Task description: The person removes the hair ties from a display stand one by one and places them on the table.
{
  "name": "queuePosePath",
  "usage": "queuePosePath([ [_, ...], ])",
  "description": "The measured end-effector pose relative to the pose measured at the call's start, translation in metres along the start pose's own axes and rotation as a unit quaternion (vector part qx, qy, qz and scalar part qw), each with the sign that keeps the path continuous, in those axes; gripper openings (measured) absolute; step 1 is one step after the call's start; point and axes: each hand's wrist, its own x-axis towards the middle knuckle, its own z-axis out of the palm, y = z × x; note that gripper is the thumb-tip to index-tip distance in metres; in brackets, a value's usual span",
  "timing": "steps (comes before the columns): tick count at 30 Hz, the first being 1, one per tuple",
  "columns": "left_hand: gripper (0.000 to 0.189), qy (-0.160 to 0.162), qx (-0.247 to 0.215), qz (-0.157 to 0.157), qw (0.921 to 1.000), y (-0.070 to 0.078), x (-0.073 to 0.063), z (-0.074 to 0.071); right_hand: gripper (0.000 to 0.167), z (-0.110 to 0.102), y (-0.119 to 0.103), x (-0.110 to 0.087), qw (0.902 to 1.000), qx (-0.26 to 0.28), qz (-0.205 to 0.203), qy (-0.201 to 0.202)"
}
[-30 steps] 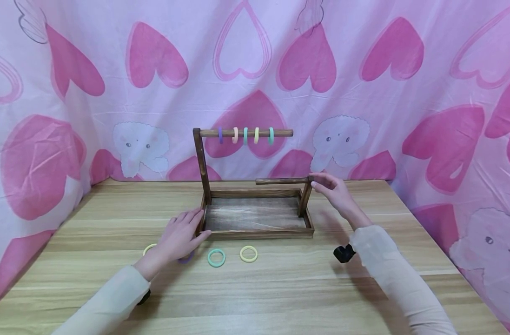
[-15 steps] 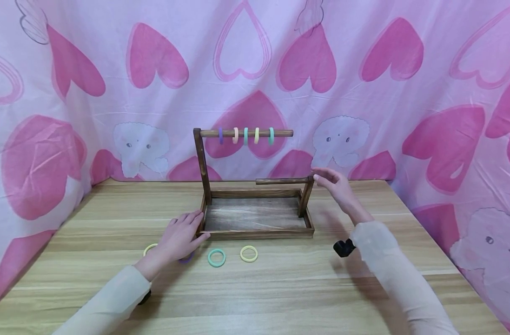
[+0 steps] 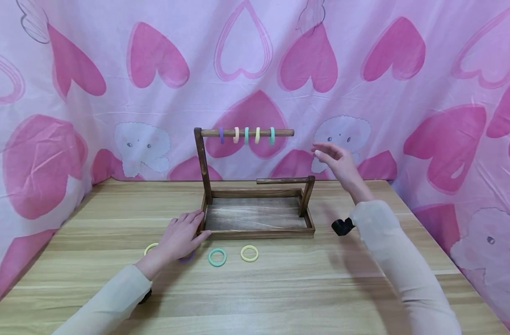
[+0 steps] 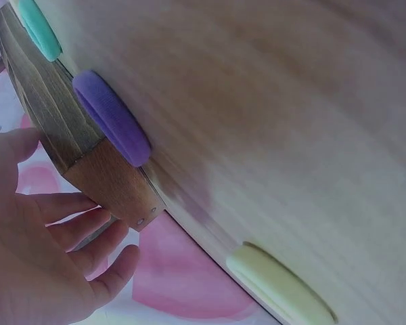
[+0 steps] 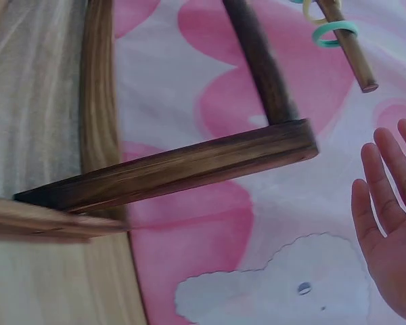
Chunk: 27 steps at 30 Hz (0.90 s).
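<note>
My left hand [image 3: 177, 237] rests on the left end of a dark wooden rack's tray [image 3: 259, 233], thumb lying at the front corner. In the left wrist view its fingertips touch the end wall [image 4: 118, 186], loosely spread. My right hand [image 3: 340, 165] hovers above and right of the short post [image 3: 307, 197], holding nothing, its fingers extended in the right wrist view. The rack's lower bar [image 3: 281, 180] carries no hair ties. On the upper bar [image 3: 204, 133] hang several: purple [image 3: 221, 135], pink [image 3: 236, 135], green [image 3: 246, 136], yellow [image 3: 257, 135] and another green one [image 3: 272, 136].
Before the tray lie a green hair tie [image 3: 217, 265] and a yellow one [image 3: 249, 261]. A purple hair tie [image 4: 111, 118] and another yellow one [image 4: 281, 284] lie near my left hand, partly hidden in the head view. A pink heart-print curtain [image 3: 158, 56] hangs behind the wooden table [image 3: 255, 302].
My right hand has left the top of the short post and risen clear of it, moving slightly right. The left hand stays at the tray's end, and the hair ties have not moved.
</note>
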Motion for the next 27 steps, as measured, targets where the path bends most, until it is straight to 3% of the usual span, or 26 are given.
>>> queuePosePath([
  [19, 0.05, 0.021, -0.007, 0.0, 0.9997, -0.002, 0.002, 0.001, 0.044, 0.016, -0.027, 0.032, 0.9986, -0.048, -0.017, 0.014],
  [27, 0.05, 0.026, -0.01, -0.002, 0.9996, -0.003, 0.003, 0.001, 0.05, 0.027, -0.045, 0.043, 0.9981, -0.053, 0.006, -0.031],
])
